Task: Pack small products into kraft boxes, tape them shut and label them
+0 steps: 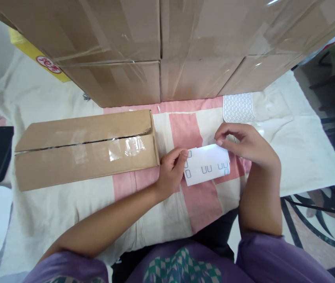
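While clamping the sticker sheet [207,157] in the left hand [172,171] over the striped cloth [201,208], poises the right hand [245,143] at its top edge, fingertips [219,142] almost together; cannot tell whether gripping. Seems mostly peeled, with few stickers [204,169] left.

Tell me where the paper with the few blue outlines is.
In the head view, the paper is right of centre, its left edge in the left hand, the right hand at its upper right corner, right of the long box.

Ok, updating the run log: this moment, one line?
left hand: holds label sheet | right hand: at its edge | cardboard box: at left
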`<move>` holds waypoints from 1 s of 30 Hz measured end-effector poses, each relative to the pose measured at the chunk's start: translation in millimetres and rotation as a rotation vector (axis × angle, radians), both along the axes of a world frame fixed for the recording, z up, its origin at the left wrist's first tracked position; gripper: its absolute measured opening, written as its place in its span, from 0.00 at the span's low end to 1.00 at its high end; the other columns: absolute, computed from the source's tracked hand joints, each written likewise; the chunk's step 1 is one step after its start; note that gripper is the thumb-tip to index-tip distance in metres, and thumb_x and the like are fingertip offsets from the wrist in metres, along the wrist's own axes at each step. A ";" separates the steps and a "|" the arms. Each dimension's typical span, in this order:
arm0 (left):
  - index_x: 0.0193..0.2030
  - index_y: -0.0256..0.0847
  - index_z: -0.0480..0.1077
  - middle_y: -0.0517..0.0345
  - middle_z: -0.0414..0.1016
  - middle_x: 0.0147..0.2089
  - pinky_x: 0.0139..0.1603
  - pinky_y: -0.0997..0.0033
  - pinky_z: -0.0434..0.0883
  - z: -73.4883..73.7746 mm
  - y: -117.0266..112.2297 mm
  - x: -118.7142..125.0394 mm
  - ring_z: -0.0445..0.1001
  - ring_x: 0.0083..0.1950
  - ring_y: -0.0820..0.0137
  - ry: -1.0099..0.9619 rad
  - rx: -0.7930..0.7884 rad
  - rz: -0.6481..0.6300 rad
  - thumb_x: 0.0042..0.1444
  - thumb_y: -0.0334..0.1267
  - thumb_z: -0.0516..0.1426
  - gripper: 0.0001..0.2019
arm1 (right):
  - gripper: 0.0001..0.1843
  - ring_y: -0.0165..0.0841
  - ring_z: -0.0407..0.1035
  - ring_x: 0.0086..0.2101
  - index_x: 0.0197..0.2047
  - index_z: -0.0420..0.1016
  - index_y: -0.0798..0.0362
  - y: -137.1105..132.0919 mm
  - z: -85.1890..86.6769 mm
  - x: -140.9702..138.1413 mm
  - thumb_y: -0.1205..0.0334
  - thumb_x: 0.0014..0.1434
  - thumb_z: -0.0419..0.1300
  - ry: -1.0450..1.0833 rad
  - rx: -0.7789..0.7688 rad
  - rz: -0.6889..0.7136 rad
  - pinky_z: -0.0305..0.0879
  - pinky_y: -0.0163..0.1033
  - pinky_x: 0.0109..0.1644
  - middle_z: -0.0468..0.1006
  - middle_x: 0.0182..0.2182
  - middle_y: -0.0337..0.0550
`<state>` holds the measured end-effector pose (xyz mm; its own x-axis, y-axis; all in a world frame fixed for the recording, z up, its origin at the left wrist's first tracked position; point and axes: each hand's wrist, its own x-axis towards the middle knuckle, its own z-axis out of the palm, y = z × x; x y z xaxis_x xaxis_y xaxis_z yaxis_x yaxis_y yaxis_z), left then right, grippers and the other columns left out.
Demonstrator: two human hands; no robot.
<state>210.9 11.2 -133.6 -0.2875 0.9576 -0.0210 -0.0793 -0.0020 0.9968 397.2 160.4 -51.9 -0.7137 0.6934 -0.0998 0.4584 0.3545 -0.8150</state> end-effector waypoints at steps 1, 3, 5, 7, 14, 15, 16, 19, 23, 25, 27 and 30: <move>0.35 0.40 0.72 0.62 0.68 0.30 0.33 0.74 0.64 -0.2 0.5 0.3 0.66 0.32 0.74 -0.004 -0.002 0.017 0.71 0.50 0.54 0.17 | 0.09 0.35 0.70 0.33 0.32 0.77 0.49 0.9 -0.3 1.5 0.54 0.62 0.64 -0.032 -0.031 0.037 0.64 0.41 0.39 0.78 0.30 0.40; 0.40 0.41 0.75 0.61 0.72 0.31 0.32 0.74 0.66 -0.6 1.8 1.4 0.69 0.32 0.74 -0.030 -0.016 0.040 0.69 0.51 0.56 0.16 | 0.11 0.33 0.69 0.30 0.32 0.78 0.49 2.9 -2.2 3.6 0.54 0.63 0.64 -0.054 -0.075 0.086 0.62 0.40 0.35 0.77 0.28 0.39; 0.46 0.42 0.76 0.58 0.78 0.37 0.34 0.74 0.71 -1.1 3.1 2.5 0.74 0.36 0.71 -0.079 -0.017 0.015 0.66 0.52 0.60 0.16 | 0.09 0.33 0.69 0.30 0.33 0.79 0.49 4.5 -6.1 3.3 0.55 0.64 0.64 0.042 -0.055 0.072 0.62 0.40 0.34 0.77 0.30 0.39; 0.53 0.42 0.76 0.52 0.80 0.47 0.43 0.69 0.76 -1.7 3.7 2.4 0.79 0.46 0.66 -0.111 0.025 -0.072 0.62 0.52 0.63 0.19 | 0.06 0.34 0.70 0.33 0.36 0.81 0.47 5.4 -11.6 0.4 0.57 0.64 0.64 0.194 -0.001 0.041 0.64 0.41 0.37 0.77 0.34 0.41; 0.74 0.51 0.58 0.45 0.55 0.77 0.74 0.45 0.61 -5.7 5.3 -4.0 0.56 0.77 0.46 -0.043 0.193 -0.341 0.48 0.61 0.70 0.50 | 0.05 0.35 0.73 0.40 0.35 0.83 0.46 1.2 -32.6 -16.7 0.62 0.63 0.66 0.437 -0.096 0.003 0.70 0.40 0.39 0.77 0.42 0.43; 0.75 0.51 0.55 0.44 0.53 0.78 0.74 0.44 0.61 -6.0 5.7 -3.9 0.56 0.77 0.46 -0.059 0.162 -0.319 0.50 0.61 0.69 0.50 | 0.05 0.35 0.73 0.40 0.34 0.82 0.46 -0.6 -34.3 -18.9 0.62 0.63 0.67 0.456 -0.140 0.010 0.70 0.40 0.38 0.77 0.42 0.44; 0.76 0.51 0.53 0.44 0.53 0.78 0.73 0.44 0.62 -6.0 5.9 -3.6 0.58 0.76 0.47 -0.075 0.126 -0.302 0.51 0.60 0.69 0.50 | 0.04 0.35 0.73 0.40 0.34 0.82 0.47 -2.7 -35.3 -21.2 0.62 0.63 0.67 0.471 -0.189 0.019 0.71 0.39 0.37 0.77 0.42 0.44; 0.76 0.52 0.52 0.44 0.58 0.75 0.66 0.50 0.70 -4.9 5.8 -1.4 0.66 0.70 0.50 -0.095 0.074 -0.270 0.51 0.55 0.71 0.50 | 0.05 0.35 0.74 0.40 0.33 0.81 0.48 -10.8 -34.4 -27.6 0.62 0.62 0.68 0.508 -0.365 0.054 0.72 0.38 0.37 0.76 0.43 0.44; 0.66 0.47 0.63 0.52 0.79 0.51 0.45 0.65 0.75 -2.4 4.0 0.7 0.78 0.47 0.63 -0.220 0.017 -0.264 0.53 0.52 0.70 0.37 | 0.09 0.37 0.75 0.43 0.37 0.81 0.48 -19.5 -29.3 -34.1 0.57 0.55 0.74 0.514 -0.563 0.158 0.75 0.42 0.44 0.75 0.44 0.44; 0.52 0.42 0.71 0.59 0.77 0.37 0.34 0.72 0.71 -1.5 3.5 0.9 0.75 0.35 0.70 -0.289 -0.038 -0.261 0.57 0.51 0.68 0.22 | 0.19 0.39 0.75 0.45 0.44 0.81 0.48 -19.6 -29.2 -35.3 0.54 0.51 0.77 0.473 -0.610 0.161 0.75 0.42 0.46 0.77 0.45 0.45; 0.41 0.40 0.72 0.61 0.75 0.33 0.32 0.75 0.69 -1.0 3.9 1.2 0.72 0.33 0.73 -0.301 -0.057 -0.189 0.60 0.51 0.66 0.16 | 0.22 0.38 0.75 0.45 0.49 0.80 0.48 -16.5 -31.9 -34.8 0.52 0.52 0.76 0.425 -0.613 0.084 0.75 0.40 0.45 0.78 0.46 0.45; 0.41 0.41 0.73 0.59 0.77 0.38 0.40 0.72 0.74 -1.1 5.7 3.4 0.75 0.39 0.70 -0.316 -0.012 0.016 0.62 0.53 0.63 0.16 | 0.18 0.35 0.75 0.36 0.43 0.82 0.50 -9.7 -38.6 -31.0 0.46 0.56 0.71 0.429 -0.599 -0.105 0.72 0.36 0.35 0.80 0.39 0.44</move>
